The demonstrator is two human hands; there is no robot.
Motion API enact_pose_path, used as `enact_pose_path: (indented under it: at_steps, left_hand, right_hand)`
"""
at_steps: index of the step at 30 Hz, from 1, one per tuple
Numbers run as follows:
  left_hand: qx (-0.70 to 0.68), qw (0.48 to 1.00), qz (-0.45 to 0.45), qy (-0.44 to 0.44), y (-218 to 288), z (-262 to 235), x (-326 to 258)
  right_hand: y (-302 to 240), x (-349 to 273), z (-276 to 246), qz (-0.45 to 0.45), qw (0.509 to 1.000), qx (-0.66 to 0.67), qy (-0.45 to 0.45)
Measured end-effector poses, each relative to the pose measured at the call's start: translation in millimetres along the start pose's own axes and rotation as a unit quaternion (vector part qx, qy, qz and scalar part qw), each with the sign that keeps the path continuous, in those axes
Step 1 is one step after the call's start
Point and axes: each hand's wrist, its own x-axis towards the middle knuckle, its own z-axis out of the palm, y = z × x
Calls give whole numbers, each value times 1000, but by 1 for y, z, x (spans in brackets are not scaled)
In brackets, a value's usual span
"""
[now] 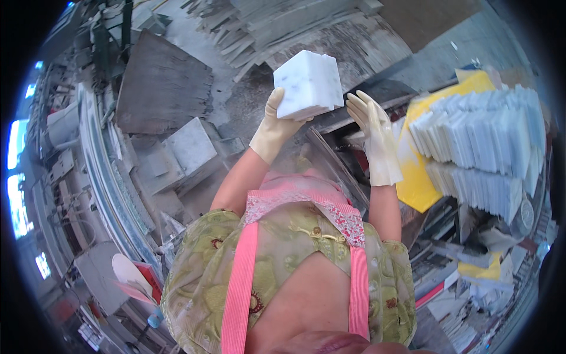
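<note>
A stack of square white marble tiles (pixel 308 84) with grey mottling is held up in front of me. My left hand (pixel 276 123), in a cream rubber glove, is closed round the stack's lower left, with the thumb along its left edge and the other fingers partly hidden beneath it. To the right of the stack, my right hand (pixel 374 133) wears a matching glove. Its fingers are stretched out, the palm turned toward the tiles, and nothing is in it. A small gap shows between its fingertips and the stack.
Rows of thin white tiles (pixel 477 133) stand on edge at the right beside a yellow sheet (pixel 415 183). A pale stone block (pixel 191 147) lies at the left, near a worn board (pixel 162 82). Stone strips (pixel 277 23) are piled at the far side. Curved metal rails (pixel 109 159) run along the left.
</note>
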Motion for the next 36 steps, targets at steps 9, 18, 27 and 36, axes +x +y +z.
enact_pose_path:
  at_steps: [9, 18, 27, 36]
  left_hand:
    - [-3, 999, -8, 52, 20, 12, 46]
    - [152, 986, 35, 52, 67, 9, 144]
    - [365, 924, -113, 7, 182, -41, 306]
    - [236, 962, -89, -107, 301, 13, 450]
  right_hand:
    - [-24, 111, 38, -65, 988, -23, -140]
    - [-12, 202, 34, -18, 980, 66, -185]
    - [26, 334, 96, 115, 982, 138, 64]
    - [-119, 511, 159, -19, 996, -86, 25]
